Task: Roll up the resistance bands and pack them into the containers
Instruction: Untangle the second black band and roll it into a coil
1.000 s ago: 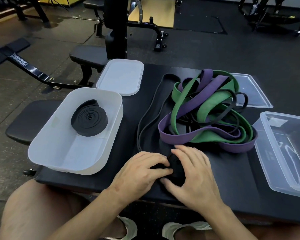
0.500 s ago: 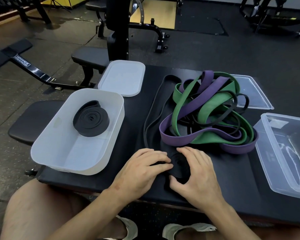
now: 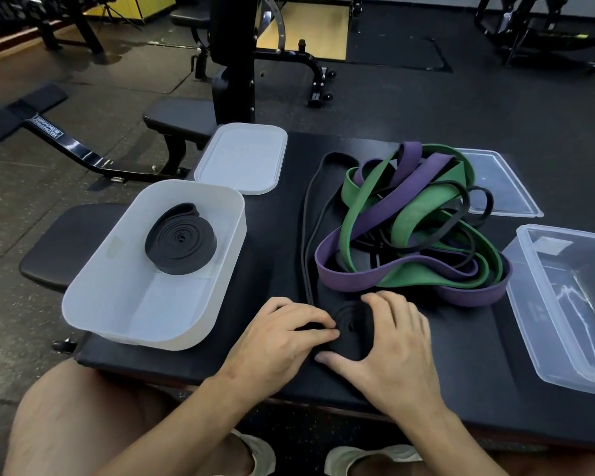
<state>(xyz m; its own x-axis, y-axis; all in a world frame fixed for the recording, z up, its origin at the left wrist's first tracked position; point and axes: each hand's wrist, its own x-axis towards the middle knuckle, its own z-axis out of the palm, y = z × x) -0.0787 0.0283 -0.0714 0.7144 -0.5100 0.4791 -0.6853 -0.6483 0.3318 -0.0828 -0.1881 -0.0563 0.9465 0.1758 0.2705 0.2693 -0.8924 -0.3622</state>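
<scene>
While both hands, left hand [image 3: 282,338] and right hand [image 3: 392,338], cup the half-wound black coil [image 3: 352,324] at the near edge of the counter [image 3: 461,355], I'd press it flat and feed the loose tail [image 3: 306,235] in snug (slack turns spring open).

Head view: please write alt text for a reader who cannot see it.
A left hand and right hand grip a partly coiled black band on a padded table. A rolled band lies in the white container; tangled green and purple bands lie beyond the hands.
</scene>
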